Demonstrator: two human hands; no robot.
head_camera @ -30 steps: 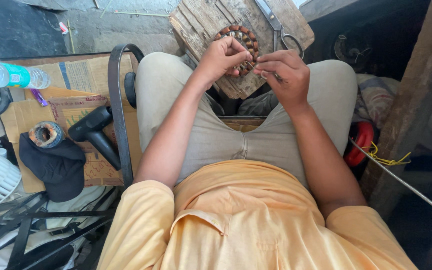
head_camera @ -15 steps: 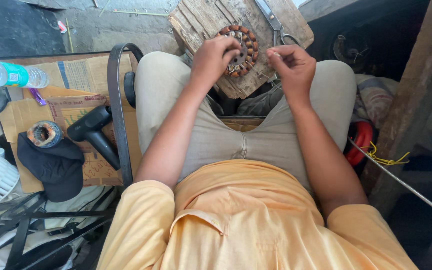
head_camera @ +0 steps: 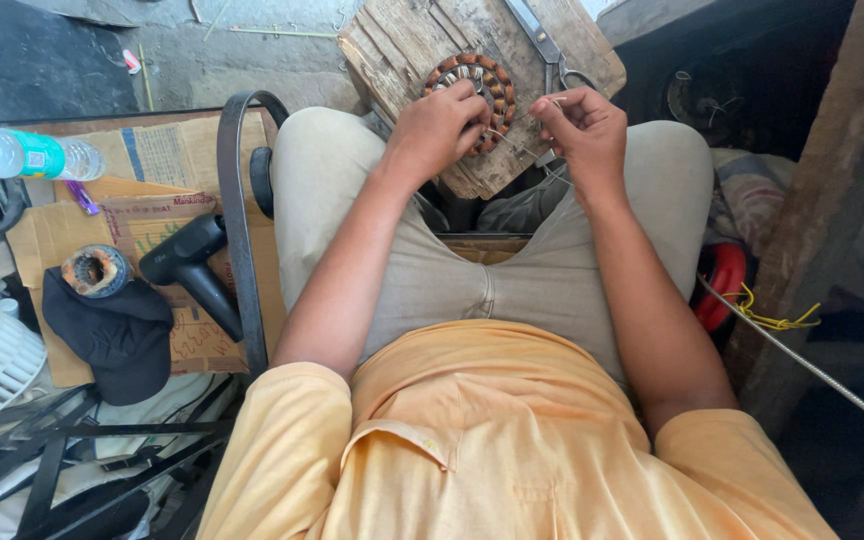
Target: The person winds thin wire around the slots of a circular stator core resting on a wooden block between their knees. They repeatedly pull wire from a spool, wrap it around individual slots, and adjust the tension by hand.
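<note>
On the wooden block (head_camera: 422,40), my left hand (head_camera: 439,125) pins the stator (head_camera: 472,95); right hand (head_camera: 582,130) pinches wire (head_camera: 512,145) — I'd keep it taut.

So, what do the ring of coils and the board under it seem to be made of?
Ring of coils: likely enamelled copper wire, glossy reddish-brown, wound on a grey metal core. Board: rough, weathered wood, with visible grain, cracks and split edges. The left hand rests on the ring.

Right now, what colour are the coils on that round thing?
Coppery orange-brown coils ring the round stator under the left hand; head view.
</note>
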